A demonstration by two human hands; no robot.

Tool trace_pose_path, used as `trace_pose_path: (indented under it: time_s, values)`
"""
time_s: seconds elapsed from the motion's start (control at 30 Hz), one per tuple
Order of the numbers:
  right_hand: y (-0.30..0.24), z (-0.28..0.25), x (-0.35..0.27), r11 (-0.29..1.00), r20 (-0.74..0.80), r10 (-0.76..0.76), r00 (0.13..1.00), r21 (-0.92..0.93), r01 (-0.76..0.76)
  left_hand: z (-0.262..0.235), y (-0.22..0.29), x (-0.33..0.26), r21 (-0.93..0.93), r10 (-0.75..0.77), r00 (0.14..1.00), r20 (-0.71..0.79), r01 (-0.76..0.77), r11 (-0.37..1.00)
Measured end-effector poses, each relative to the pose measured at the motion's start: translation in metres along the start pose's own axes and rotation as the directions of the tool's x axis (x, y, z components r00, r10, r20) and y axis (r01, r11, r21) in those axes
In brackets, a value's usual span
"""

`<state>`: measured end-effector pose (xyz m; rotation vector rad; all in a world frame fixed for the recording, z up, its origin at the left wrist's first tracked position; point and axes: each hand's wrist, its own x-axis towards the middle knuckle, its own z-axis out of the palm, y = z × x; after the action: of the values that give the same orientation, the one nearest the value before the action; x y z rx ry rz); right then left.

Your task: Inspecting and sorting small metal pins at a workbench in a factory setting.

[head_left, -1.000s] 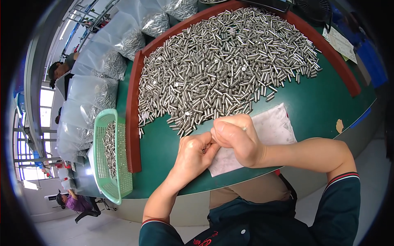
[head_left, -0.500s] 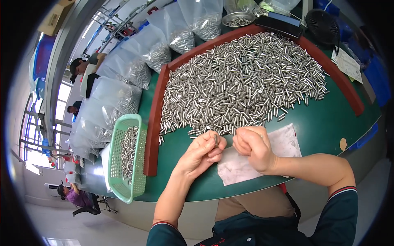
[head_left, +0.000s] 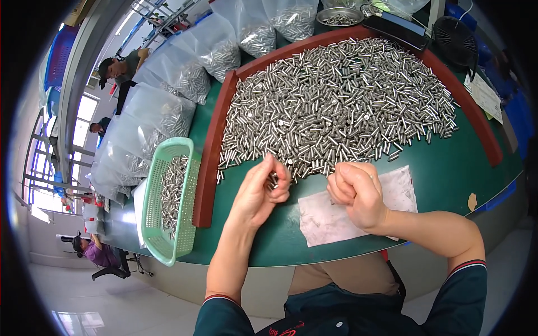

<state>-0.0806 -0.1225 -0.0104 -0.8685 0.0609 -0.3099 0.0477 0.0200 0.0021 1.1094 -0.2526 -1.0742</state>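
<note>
The small cylindrical pins [head_left: 336, 106] heaped on the table are shiny silver, and so are the few in the left hand [head_left: 263, 190]. The table top [head_left: 448, 185] is dark green with a reddish-brown raised border [head_left: 210, 162]. The perforated basket [head_left: 168, 201] is pale mint green. The cloth [head_left: 330, 215] under the right hand [head_left: 356, 190] is white with grey smudges. The bags [head_left: 162, 117] are clear plastic. The sleeves [head_left: 465, 280] are dark teal with red-and-white striped cuffs.

green table [head_left: 448, 185] | metal pins [head_left: 336, 106] | white cloth [head_left: 325, 218] | green basket [head_left: 168, 201]
</note>
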Motion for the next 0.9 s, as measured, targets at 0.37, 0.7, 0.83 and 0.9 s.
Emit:
trace_pose_path:
  time_s: [0.37, 0.7, 0.83, 0.9]
  values:
    - [0.001, 0.002, 0.001, 0.999, -0.017, 0.014, 1.000, -0.051, -0.015, 0.004, 0.000, -0.015, 0.989, 0.332, 0.937, 0.108, -0.068, -0.132]
    - [0.002, -0.002, 0.001, 0.999, -0.017, 0.005, 1.000, -0.042, -0.005, 0.037, -0.018, -0.013, 0.962, 0.178, 0.960, 0.218, -0.242, 0.128]
    - [-0.003, -0.001, 0.001, 1.000, -0.027, -0.010, 1.000, 0.025, 0.011, 0.035, -0.031, -0.009, 0.950, 0.181, 0.939, 0.291, -0.306, 0.062]
    - [-0.005, -0.003, 0.000, 0.999, -0.025, -0.031, 0.999, 0.044, 0.032, 0.033, -0.032, -0.009, 0.940, 0.192, 0.931, 0.311, -0.332, 0.083]
